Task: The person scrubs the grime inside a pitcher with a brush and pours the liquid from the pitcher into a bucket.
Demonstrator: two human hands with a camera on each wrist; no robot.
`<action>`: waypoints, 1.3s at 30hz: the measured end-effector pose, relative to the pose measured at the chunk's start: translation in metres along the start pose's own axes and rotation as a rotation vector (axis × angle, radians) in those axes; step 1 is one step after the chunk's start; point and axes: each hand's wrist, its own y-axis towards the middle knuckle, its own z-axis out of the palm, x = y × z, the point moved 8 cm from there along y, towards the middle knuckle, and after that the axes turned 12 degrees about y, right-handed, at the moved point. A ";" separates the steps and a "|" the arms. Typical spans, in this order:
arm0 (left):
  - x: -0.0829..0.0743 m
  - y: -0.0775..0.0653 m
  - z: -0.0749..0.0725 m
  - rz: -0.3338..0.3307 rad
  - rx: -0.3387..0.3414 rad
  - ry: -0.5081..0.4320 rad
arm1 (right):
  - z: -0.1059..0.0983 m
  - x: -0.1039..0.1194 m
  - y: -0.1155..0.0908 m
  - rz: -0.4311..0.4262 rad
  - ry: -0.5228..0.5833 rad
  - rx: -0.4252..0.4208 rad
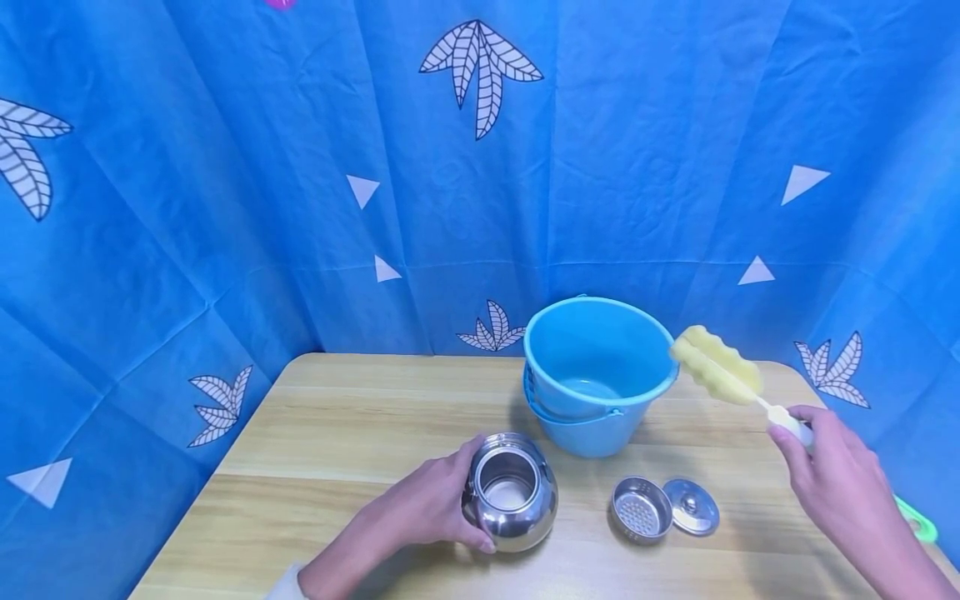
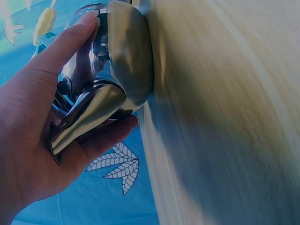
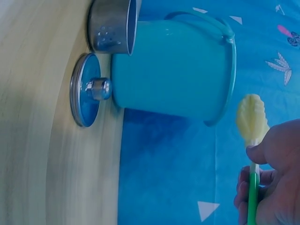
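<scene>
Head view: pot (image 1: pixel 534 521) is held lower centre, gripped at its left side by the left hand (image 1: pixel 438 504), mouth up. Brush (image 1: pixel 718 368) is gripped in the right hand (image 1: pixel 836 471), raised at right. Strainer (image 1: pixel 640 511) and lid (image 1: pixel 697 510) are set lower right, bucket (image 1: pixel 592 432) above them. Risk: smooth pot could be spun or tipped if gripped loosely; lid could be knocked if brush is swung low.

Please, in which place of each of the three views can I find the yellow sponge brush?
Head: the yellow sponge brush is right of centre, by the blue bucket's right rim, in the right hand.
Left wrist: it is small, near the upper left corner.
Right wrist: it is toward the right edge, sponge end up.
Shared landmark: the blue curtain with white leaf prints.
</scene>
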 end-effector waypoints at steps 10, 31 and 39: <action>0.001 0.000 0.000 -0.004 0.000 -0.003 | 0.003 0.011 0.001 -0.010 0.029 0.014; 0.001 0.000 0.001 -0.001 -0.003 -0.014 | 0.012 0.037 -0.001 -0.084 0.077 0.042; 0.001 0.000 0.001 0.002 -0.006 -0.013 | 0.018 0.047 -0.003 -0.089 0.084 0.051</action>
